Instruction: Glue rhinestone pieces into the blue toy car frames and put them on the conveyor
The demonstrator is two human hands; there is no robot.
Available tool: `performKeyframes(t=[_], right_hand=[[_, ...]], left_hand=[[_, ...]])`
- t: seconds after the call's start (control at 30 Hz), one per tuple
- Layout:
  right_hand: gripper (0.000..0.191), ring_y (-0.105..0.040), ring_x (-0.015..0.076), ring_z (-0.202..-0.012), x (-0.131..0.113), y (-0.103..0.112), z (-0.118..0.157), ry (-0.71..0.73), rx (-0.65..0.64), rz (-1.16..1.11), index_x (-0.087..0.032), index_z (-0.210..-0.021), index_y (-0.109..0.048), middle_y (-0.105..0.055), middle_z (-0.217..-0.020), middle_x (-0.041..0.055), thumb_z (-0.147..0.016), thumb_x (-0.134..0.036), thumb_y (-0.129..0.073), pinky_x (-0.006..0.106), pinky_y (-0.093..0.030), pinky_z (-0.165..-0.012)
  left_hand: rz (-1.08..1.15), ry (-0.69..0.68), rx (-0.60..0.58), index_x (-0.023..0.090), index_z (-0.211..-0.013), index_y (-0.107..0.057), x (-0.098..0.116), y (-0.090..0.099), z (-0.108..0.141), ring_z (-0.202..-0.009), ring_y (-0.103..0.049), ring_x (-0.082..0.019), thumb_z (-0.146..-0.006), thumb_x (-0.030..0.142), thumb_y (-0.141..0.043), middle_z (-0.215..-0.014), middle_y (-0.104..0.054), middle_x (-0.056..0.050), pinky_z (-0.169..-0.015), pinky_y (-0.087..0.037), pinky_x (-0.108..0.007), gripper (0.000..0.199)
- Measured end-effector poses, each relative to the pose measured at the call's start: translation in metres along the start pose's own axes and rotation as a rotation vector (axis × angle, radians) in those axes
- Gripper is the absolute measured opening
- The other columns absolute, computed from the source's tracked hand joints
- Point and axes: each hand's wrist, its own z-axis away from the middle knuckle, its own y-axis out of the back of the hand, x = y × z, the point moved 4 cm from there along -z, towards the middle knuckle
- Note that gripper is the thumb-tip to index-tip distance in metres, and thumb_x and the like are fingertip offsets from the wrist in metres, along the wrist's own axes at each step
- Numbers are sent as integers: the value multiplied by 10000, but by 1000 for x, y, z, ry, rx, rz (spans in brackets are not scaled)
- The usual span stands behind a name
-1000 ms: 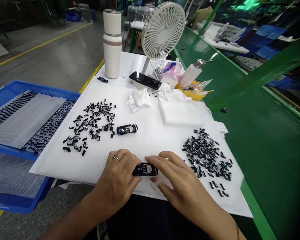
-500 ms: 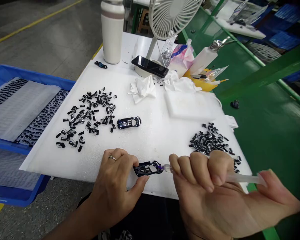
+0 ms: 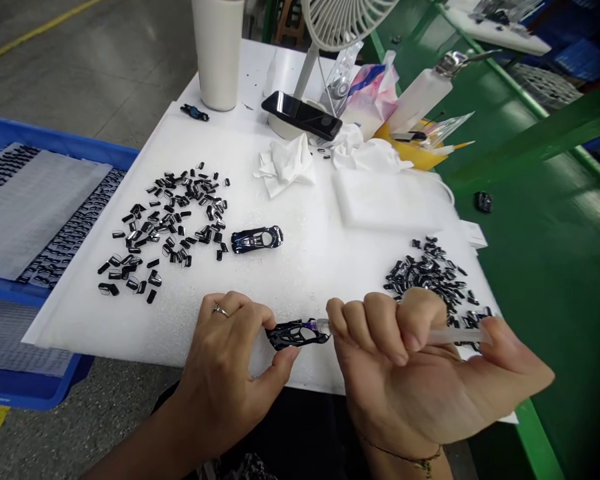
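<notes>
My left hand (image 3: 225, 353), wearing a ring, pinches a glossy black toy car body (image 3: 296, 335) by its end, just above the white foam sheet (image 3: 320, 280). My right hand (image 3: 405, 373) grips a clear plastic syringe (image 3: 455, 338), and its purple-tinted tip touches the far end of the car body. A finished-looking blue-black car body (image 3: 257, 239) lies on the foam above my hands. Loose small black glossy pieces form a pile (image 3: 170, 227) to the left, and a denser pile (image 3: 425, 273) sits partly behind my right hand.
A blue tray (image 3: 55, 140) with sheets and rows of black parts stands left of the foam. Behind stand a white bottle (image 3: 217, 53), a white fan (image 3: 347, 13), a phone (image 3: 301, 115), tissues (image 3: 285, 167) and a white foam block (image 3: 390, 200). Green benches run along the right.
My right hand has moved from lying over the car body to holding the syringe, its tip now on the car body. The view has tilted, shifting the table upward.
</notes>
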Motion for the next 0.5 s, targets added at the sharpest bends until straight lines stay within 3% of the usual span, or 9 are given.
performKeyframes(t=[0.5], right_hand=[[481, -236, 66, -370, -2, 2, 3, 69, -6, 56, -160, -515, -373, -229, -386, -53, -781, -549, -467, 258, -311, -476]], left_hand=[[5, -28, 13, 155, -874, -483, -1, 0, 0, -803, -513, -151, -843, 169, -625, -817, -567, -10, -804, -384, -366, 146]])
